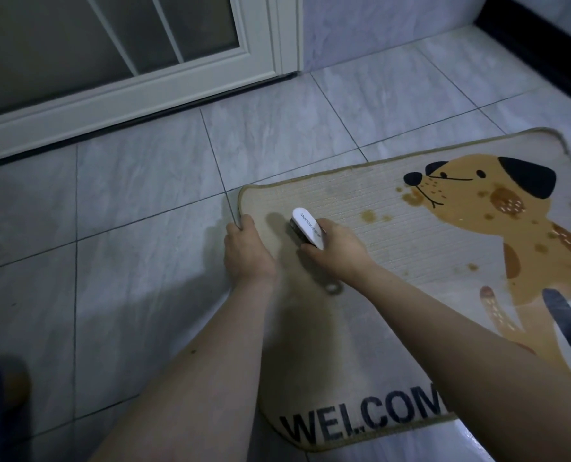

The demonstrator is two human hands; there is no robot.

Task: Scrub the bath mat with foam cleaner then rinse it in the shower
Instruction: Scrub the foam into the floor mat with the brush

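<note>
A beige bath mat (377, 208) with a brown dog picture and the word WELCOME lies flat on the tiled floor. Brownish stains dot it near the dog's face. My left hand (247, 251) grips the mat's left edge near its far corner, fingers curled over the rim. My right hand (335, 250) holds a small white scrub brush (305, 226), bristles down on the mat just right of the left hand. No foam is visible on the mat.
Grey marble-look floor tiles (127, 211) spread to the left and beyond the mat. A white door with frosted glass panels (110, 55) stands at the far left. A dark threshold (544, 48) runs along the far right.
</note>
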